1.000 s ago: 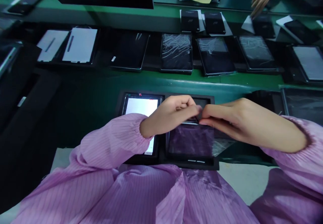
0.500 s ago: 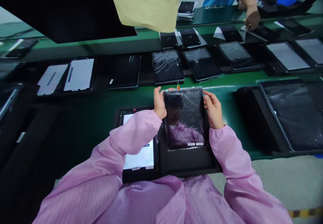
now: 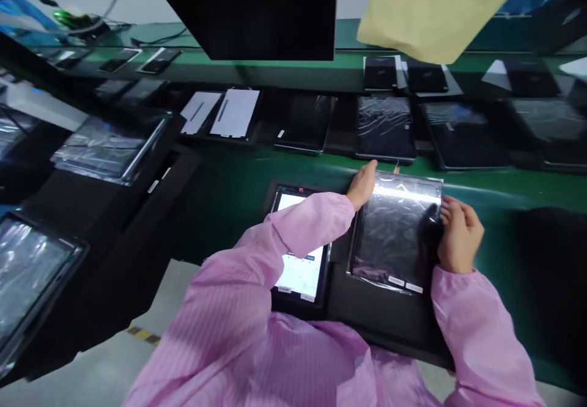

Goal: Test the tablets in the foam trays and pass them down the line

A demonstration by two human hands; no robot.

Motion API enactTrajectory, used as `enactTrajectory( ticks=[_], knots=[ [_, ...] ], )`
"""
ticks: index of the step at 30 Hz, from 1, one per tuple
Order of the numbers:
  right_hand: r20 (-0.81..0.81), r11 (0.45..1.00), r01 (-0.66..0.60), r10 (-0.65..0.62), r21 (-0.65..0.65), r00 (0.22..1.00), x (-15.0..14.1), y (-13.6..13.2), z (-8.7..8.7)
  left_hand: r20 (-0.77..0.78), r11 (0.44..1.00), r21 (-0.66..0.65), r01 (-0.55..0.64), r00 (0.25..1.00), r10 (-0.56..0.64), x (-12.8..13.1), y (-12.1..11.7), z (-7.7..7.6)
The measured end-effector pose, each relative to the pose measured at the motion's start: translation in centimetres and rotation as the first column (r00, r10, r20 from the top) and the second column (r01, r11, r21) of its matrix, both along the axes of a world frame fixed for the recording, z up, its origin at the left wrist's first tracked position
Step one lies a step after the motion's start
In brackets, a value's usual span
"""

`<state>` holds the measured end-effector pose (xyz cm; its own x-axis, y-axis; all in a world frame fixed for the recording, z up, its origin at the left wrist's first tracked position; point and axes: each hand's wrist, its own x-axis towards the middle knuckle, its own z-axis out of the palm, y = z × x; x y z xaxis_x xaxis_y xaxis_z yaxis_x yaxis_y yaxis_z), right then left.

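A dark tablet [image 3: 394, 230] under clear film, with two small white labels at its lower edge, is held between both hands. My left hand [image 3: 363, 184] grips its upper left edge, fingers partly hidden behind it. On the right edge my right hand [image 3: 460, 234] is closed, its thumb and fingertips at the rim. Below the tablet lies a black tray [image 3: 380, 312]. Under my left forearm, a second tablet [image 3: 300, 278] shows a lit white screen. A small orange tab [image 3: 397, 169] sticks up at the held tablet's top edge.
Film-covered tablets [image 3: 385, 127] and white-faced ones [image 3: 236, 112] line the green bench [image 3: 229, 172]. Wrapped tablets [image 3: 112, 147] rest on black foam at left. Overhead hang a black panel [image 3: 270, 16] and a yellow sheet [image 3: 440, 13].
My view has swung left, so the bench scene shifts right in the picture. The held tablet has tilted, and a bright reflection now crosses its top. Both hands still hold it.
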<state>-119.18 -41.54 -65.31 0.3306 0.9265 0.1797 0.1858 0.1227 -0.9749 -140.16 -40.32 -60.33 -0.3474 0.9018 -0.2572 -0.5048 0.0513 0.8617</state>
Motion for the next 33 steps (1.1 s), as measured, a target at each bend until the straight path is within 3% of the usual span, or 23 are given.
enactTrajectory(
  ticks=[3,4,5,6,7,8,9,11,13,14,18,22,25,29,33],
  knots=[
    [0.089,0.998,0.046,-0.05,0.041,0.995,0.4,-1.4,1.5,-0.299,0.988,0.154,0.0,0.953,0.047,-6.2,-3.8,1.7],
    [0.174,0.994,0.058,-0.075,0.097,0.982,0.2,-2.2,2.3,-0.577,0.972,0.234,0.027,0.809,0.116,-8.8,-5.8,2.1],
    [0.291,0.986,0.03,-0.078,0.166,0.954,-0.4,-3.1,3.1,-0.8,0.967,0.253,0.018,0.566,0.198,-11.4,-7.9,2.2],
    [0.424,0.972,-0.049,-0.055,0.231,0.904,-1.3,-3.9,4.0,-0.93,0.979,0.205,-0.015,0.308,0.2,-13.7,-9.9,2.1],
    [0.556,0.945,-0.181,-0.001,0.272,0.831,-2.6,-4.7,4.7,-0.99,0.993,0.111,-0.03,0.088,0.113,-15.7,-11.6,1.7],
    [0.671,0.901,-0.339,0.076,0.27,0.737,-4.3,-5.3,5.3,-0.998,0.999,0.027,-0.023,-0.057,0.026,-17.2,-13.0,1.2],
    [0.757,0.844,-0.488,0.167,0.221,0.632,-6.2,-5.7,5.7,-0.988,0.999,-0.051,-0.015,-0.145,-0.052,-18.3,-13.9,0.4],
    [0.836,0.742,-0.668,0.332,0.055,0.437,-10.5,-5.8,5.8,-0.971,0.988,-0.147,0.056,-0.199,-0.133,-19.2,-14.4,-1.1],
    [0.852,0.7,-0.706,0.431,-0.107,0.298,-14.3,-5.5,5.2,-0.968,0.975,-0.182,0.131,-0.197,-0.154,-19.2,-13.7,-2.2],
    [0.85,0.7,-0.696,0.455,-0.157,0.266,-15.7,-5.2,4.7,-0.968,0.968,-0.193,0.161,-0.195,-0.161,-19.1,-13.2,-2.6],
    [0.831,0.711,-0.678,0.482,-0.186,0.278,-18.0,-4.7,4.0,-0.98,0.953,-0.184,0.239,-0.117,-0.16,-19.5,-12.0,-2.5],
    [0.781,0.632,-0.748,0.566,-0.204,0.265,-18.3,-4.5,5.8,-0.988,0.952,-0.117,0.283,0.061,-0.14,-20.3,-12.7,-1.1],
    [0.686,0.52,-0.831,0.68,-0.2,0.26,-18.9,-4.2,8.5,-0.942,0.957,-0.006,0.291,0.319,-0.103,-19.7,-13.5,0.7],
    [0.522,0.36,-0.905,0.829,-0.227,0.199,-19.8,-4.5,12.2,-0.67,0.967,0.045,0.252,0.726,-0.158,-18.1,-14.6,2.7],
    [0.512,0.281,-0.923,0.852,-0.264,0.113,-20.1,-5.4,14.5,-0.274,0.982,0.053,0.178,0.949,-0.157,-16.9,-15.8,3.8]
  ],
)
